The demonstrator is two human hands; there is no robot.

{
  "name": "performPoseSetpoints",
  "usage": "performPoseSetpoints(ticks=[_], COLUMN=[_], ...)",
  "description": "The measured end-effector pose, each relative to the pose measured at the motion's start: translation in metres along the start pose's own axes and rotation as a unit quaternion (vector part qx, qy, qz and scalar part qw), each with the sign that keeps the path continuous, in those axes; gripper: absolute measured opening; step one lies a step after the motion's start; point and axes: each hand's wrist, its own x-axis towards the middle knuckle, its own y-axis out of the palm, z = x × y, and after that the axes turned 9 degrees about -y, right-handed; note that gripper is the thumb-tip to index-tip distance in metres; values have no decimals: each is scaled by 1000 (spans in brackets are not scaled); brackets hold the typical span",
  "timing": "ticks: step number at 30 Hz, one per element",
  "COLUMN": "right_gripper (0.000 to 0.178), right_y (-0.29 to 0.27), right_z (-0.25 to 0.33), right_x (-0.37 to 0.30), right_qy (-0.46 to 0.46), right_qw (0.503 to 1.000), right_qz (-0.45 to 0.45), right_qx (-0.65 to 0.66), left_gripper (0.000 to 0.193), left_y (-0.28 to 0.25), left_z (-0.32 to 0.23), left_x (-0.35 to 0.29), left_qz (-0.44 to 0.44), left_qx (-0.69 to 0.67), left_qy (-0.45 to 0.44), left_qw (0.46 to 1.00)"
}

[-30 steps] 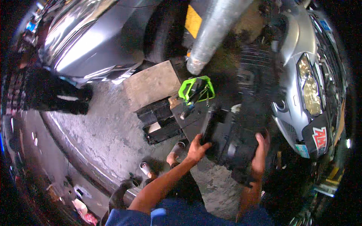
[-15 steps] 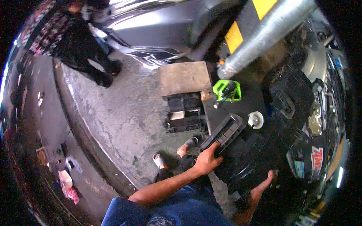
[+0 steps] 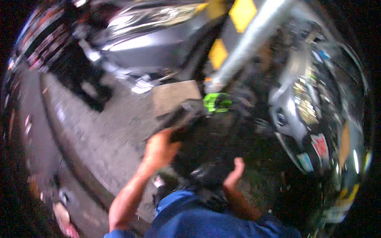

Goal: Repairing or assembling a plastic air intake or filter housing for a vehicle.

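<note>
My blue shirt (image 3: 198, 216) is nearest, and just past it a black part (image 3: 198, 148) sits between my 2 hands. My right hand (image 3: 234, 174) is at its right side, close to my body; 1 digit stands up and the rest are hidden, so I cannot tell if it pinches or only props. My left hand (image 3: 160, 148) is farther out, fingers curled over the left edge. From there the part lies to the right, its pale edge slanting forward and right; blur and dark hide its long axis. Beyond are a green frame (image 3: 217, 103) and, left of it, a tan board (image 3: 176, 95). Farthest are a pole (image 3: 250, 43), a silver car (image 3: 291, 107) at right and a grey car (image 3: 151, 49) at left.
</note>
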Motion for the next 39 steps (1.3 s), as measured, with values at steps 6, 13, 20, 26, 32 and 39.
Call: performPoseSetpoints(ticks=[6, 13, 20, 26, 32, 39], right_gripper=[24, 59, 84, 68, 60, 57], right_y=[78, 65, 92, 109, 140, 81], right_z=[44, -35, -37, -38, -107, -183], right_x=[-83, -146, -214, -263, -275, -173], right_qy=[271, -32, 401, 449, 469, 154], right_qw=[908, 917, 805, 732, 632, 753], right_qz=[184, 398, 408, 489, 612, 580], right_qx=[260, -5, 158, 150, 83, -271], left_gripper=[38, 35, 30, 43, 43, 42], left_y=[-64, -114, -173, -200, -226, -226], left_z=[31, 14, 79, 67, 172, 323], left_x=[-29, -78, -123, -176, -188, -173], left_qz=[-94, -99, -129, -137, -122, -186], left_qx=[-11, 107, 181, 306, 214, 425], left_qy=[42, 10, -53, -82, -244, -203], left_qw=[995, 989, 974, 938, 938, 862])
